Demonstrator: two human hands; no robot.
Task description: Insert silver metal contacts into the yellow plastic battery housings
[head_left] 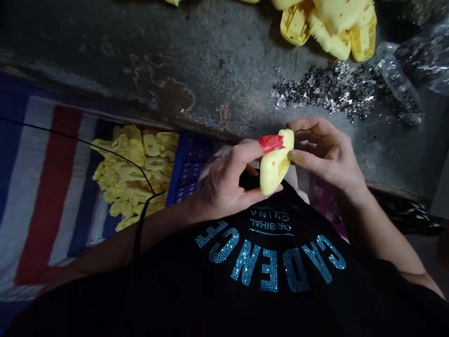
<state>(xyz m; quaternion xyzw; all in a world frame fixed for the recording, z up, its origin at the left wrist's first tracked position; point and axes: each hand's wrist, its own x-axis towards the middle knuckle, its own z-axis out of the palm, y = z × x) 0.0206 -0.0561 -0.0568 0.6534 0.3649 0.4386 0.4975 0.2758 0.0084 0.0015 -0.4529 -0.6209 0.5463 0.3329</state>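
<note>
A hollow yellow moulded plastic piece (274, 167) is held in front of my chest, with a strip of red tape (271, 143) wrapped over its upper end. My left hand (224, 182) grips the piece from below, and its index finger presses on the red tape. My right hand (321, 152) pinches the piece's right side between thumb and fingers. The far side of the piece is hidden by my fingers.
A blue crate (185, 166) heaped with yellow plastic pieces sits at my left, on a red, white and blue striped sheet (45, 187). Larger yellow parts (328, 23), silvery scraps (324, 91) and a clear plastic bag (394, 77) lie on the concrete beyond.
</note>
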